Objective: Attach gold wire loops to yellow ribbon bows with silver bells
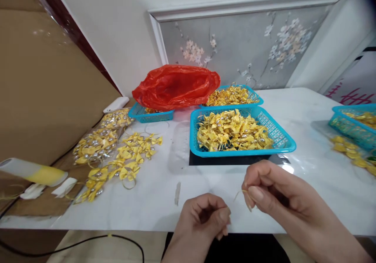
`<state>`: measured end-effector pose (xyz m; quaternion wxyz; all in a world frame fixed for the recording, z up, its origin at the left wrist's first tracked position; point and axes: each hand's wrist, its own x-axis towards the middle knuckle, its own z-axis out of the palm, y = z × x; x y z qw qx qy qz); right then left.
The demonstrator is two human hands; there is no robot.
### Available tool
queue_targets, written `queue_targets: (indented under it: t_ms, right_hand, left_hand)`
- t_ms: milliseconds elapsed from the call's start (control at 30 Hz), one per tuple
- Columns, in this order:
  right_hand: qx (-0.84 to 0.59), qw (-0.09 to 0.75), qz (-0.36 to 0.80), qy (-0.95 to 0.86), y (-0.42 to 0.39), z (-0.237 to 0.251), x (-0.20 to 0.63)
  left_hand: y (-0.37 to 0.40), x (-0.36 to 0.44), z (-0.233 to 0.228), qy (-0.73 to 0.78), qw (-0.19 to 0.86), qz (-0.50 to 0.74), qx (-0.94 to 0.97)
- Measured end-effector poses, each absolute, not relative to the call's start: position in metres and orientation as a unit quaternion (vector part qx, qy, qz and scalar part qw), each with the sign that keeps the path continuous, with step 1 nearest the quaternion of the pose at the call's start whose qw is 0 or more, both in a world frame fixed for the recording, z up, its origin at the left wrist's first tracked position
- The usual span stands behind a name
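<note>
Near the table's front edge, my right hand (276, 200) is pinched on a thin golden cord (239, 193), whose loose end sticks out to the left. My left hand (205, 220) is also closed, thumb against the fingers, just left of and lower than the right; whatever it may hold is too small or hidden. Beyond both hands stands a blue plastic basket (286, 145) heaped with yellow ribbon flowers (232, 132) that carry silvery beads. More yellow ribbon flowers (129, 157) lie loose in a strip on the table to the left.
A red plastic bag (176, 85) sits by two rear blue baskets. Clear bags of beaded flowers (95, 143) and a yellow-filled roll (35, 172) lie left. Another blue basket (349, 128) stands at far right. A black cable (96, 237) hangs below the front edge.
</note>
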<state>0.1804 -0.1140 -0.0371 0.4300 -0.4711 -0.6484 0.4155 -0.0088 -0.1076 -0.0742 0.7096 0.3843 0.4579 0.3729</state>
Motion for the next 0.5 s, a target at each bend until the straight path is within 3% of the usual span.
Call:
queue_targets:
  t_ms: [100,233,367,433,500]
  right_hand:
    - [-0.489,0.413,0.390,-0.662,-0.116,-0.043,0.188]
    - [-0.508,0.383,0.324,-0.700,-0.117,-0.058,0.194]
    - [-0.472,0.325,0.306,-0.760,-0.116,-0.073,0.191]
    - [-0.436,0.293,0.316,-0.790,-0.116,-0.077,0.191]
    - [-0.407,0.287,0.324,-0.804,-0.118,-0.078,0.192]
  left_hand:
    - [-0.106,-0.013,-0.073,0.423,0.714,0.388,0.401]
    - [-0.105,-0.017,-0.062,0.348,0.753,0.471,0.301]
    - [-0.101,-0.019,-0.052,0.313,0.788,0.475,0.235]
    - [-0.097,-0.021,-0.052,0.321,0.767,0.488,0.266]
    - [-0.092,-0.023,-0.054,0.372,0.679,0.506,0.381]
